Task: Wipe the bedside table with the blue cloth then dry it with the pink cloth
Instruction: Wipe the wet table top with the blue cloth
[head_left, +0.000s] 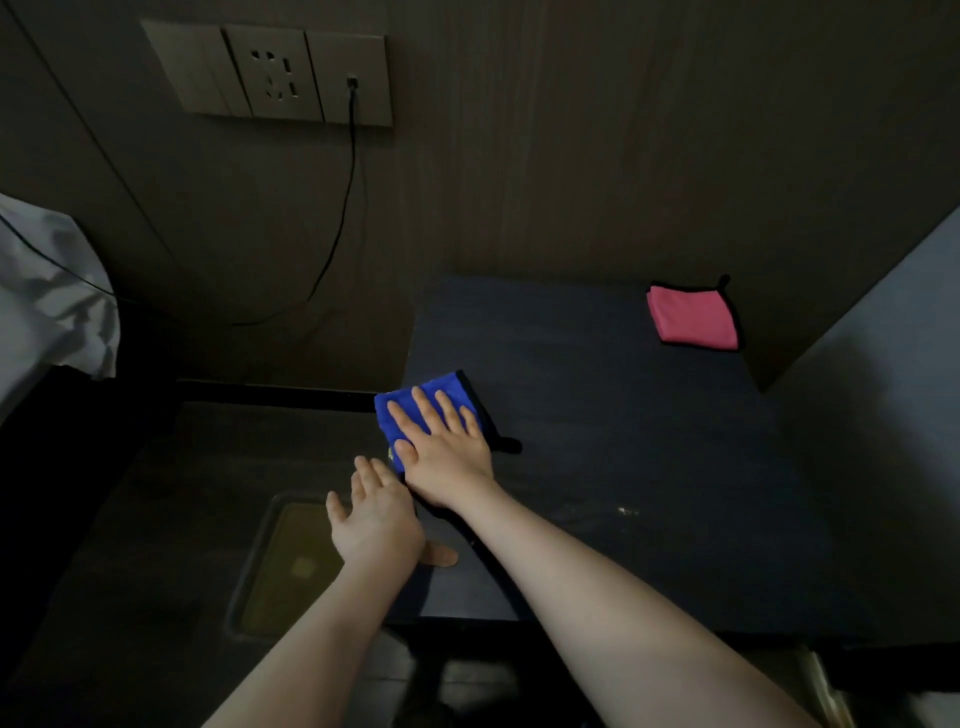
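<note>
The right hand (447, 452) is lying flat with fingers spread, pressing the folded blue cloth (415, 410) onto the dark table (623, 441) at the table's left edge. The left hand (376, 519) is hovering open and empty just off that same edge, near the table's front left corner, beside the right wrist. The pink cloth (693, 318) is sitting folded at the table's far right corner, well apart from both hands
</note>
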